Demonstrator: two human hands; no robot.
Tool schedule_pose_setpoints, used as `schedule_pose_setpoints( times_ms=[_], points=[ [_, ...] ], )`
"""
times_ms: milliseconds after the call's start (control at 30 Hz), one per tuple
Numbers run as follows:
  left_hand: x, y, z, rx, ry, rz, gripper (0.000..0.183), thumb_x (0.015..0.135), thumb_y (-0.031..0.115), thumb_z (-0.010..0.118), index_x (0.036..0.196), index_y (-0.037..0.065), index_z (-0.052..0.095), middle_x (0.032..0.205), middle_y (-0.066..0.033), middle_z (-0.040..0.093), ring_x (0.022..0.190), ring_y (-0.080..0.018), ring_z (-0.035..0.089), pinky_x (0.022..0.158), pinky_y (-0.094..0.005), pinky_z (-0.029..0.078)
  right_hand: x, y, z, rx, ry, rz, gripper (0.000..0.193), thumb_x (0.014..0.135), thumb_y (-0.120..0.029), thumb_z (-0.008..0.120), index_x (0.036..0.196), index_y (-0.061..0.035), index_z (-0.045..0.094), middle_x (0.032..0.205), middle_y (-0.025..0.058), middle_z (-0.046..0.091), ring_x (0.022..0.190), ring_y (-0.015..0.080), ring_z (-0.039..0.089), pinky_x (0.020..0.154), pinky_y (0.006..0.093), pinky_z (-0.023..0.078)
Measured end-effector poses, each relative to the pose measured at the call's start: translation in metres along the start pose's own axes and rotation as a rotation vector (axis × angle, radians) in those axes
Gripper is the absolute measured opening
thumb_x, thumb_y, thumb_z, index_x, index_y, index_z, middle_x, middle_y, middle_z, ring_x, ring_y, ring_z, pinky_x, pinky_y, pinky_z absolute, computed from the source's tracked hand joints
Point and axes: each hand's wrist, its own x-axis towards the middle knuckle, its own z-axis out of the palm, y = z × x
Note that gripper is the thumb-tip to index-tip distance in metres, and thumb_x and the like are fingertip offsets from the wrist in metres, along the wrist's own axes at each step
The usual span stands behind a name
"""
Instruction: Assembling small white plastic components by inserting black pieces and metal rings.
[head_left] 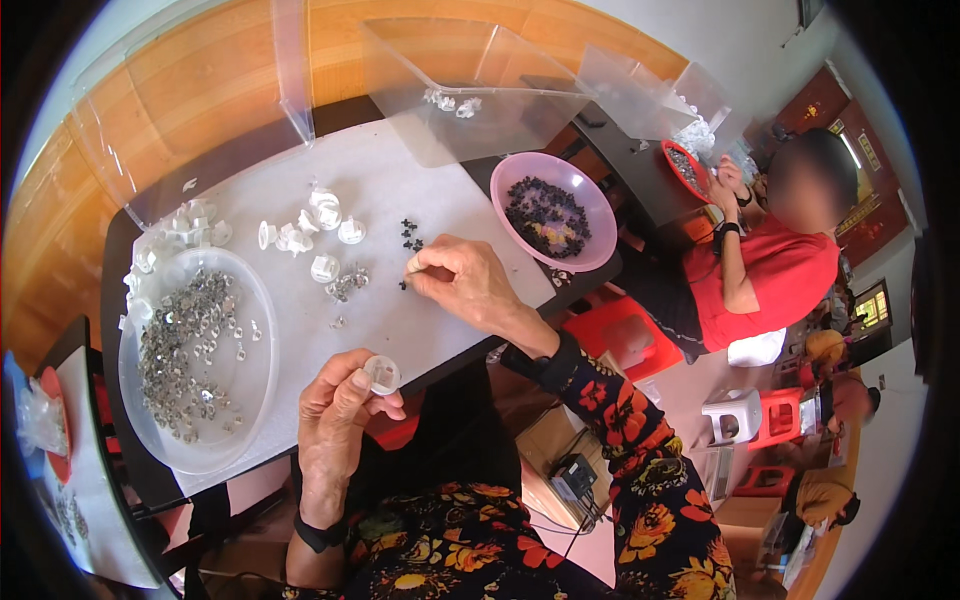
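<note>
Between the thumb and fingers of my left hand (340,405) is a round white plastic part (382,374), held over the table's near edge. My right hand (465,282) reaches over the white tabletop with fingertips pinched at a small black piece (403,286); the grip itself is partly hidden. Just beyond those fingers lies a short cluster of small black pieces (411,236). To their left sit several white plastic parts (325,210), with a little pile of shiny metal pieces (347,284) nearer to me.
A clear round tray (268,400) of metal pieces stands at left, beside heaped white parts (190,225). A pink bowl (600,215) of black pieces sits at right. Clear plastic bins (470,80) stand behind. A person in red (770,280) works at another table; stools (730,415) stand beyond.
</note>
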Motion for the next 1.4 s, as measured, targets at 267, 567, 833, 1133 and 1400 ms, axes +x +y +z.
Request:
schedule_pose_setpoints(
  times_ms=[267,567,833,1133,1400],
  points=[
    [0.002,-0.001,-0.006,-0.062,-0.003,0.004,0.028,0.093,0.017,0.055,0.111,-0.004,0.056,0.093,-0.0150,0.063,0.079,-0.0217,0.064,0.069,-0.0358,0.057,-0.008,-0.008,0.007,0.013,-0.040,-0.023,0.011,0.074,-0.009,0.070,0.084,-0.0048,0.068,0.077,0.0061,0.060,0.062,0.0186,0.058,0.057,0.0300,0.044],
    [0.002,-0.001,-0.005,-0.042,-0.010,0.002,0.028,0.093,0.017,0.054,0.111,-0.005,0.056,0.093,-0.0150,0.062,0.079,-0.0220,0.064,0.069,-0.0360,0.056,-0.009,-0.005,0.012,-0.022,0.010,-0.084,0.012,0.075,-0.010,0.070,0.087,-0.0086,0.069,0.075,0.0050,0.060,0.061,0.0206,0.057,0.056,0.0306,0.044],
    [0.004,0.002,-0.003,-0.104,0.036,0.028,0.033,0.092,0.024,0.058,0.114,-0.001,0.053,0.094,-0.0166,0.062,0.076,-0.0195,0.062,0.066,-0.0284,0.055,-0.015,-0.011,0.010,-0.028,-0.009,-0.129,0.012,0.069,-0.011,0.070,0.073,-0.0094,0.059,0.073,0.0038,0.057,0.065,0.0240,0.057,0.061,0.0354,0.042],
    [0.006,0.006,-0.005,-0.158,-0.012,0.019,0.034,0.094,0.018,0.054,0.117,-0.007,0.052,0.108,-0.0182,0.059,0.082,-0.0195,0.061,0.072,-0.0305,0.055,-0.016,-0.011,0.013,-0.071,0.025,-0.242,0.011,0.071,-0.004,0.069,0.078,-0.0053,0.060,0.074,0.0067,0.060,0.064,0.0254,0.056,0.059,0.0347,0.043],
    [0.005,0.003,-0.011,-0.208,-0.054,-0.021,0.033,0.095,0.021,0.053,0.118,-0.003,0.051,0.108,-0.0199,0.060,0.077,-0.0184,0.062,0.067,-0.0301,0.055,-0.016,-0.015,0.012,0.101,-0.003,-0.100,0.008,0.075,-0.004,0.064,0.079,-0.0051,0.058,0.071,0.0051,0.059,0.066,0.0216,0.060,0.059,0.0329,0.047]
  ],
)
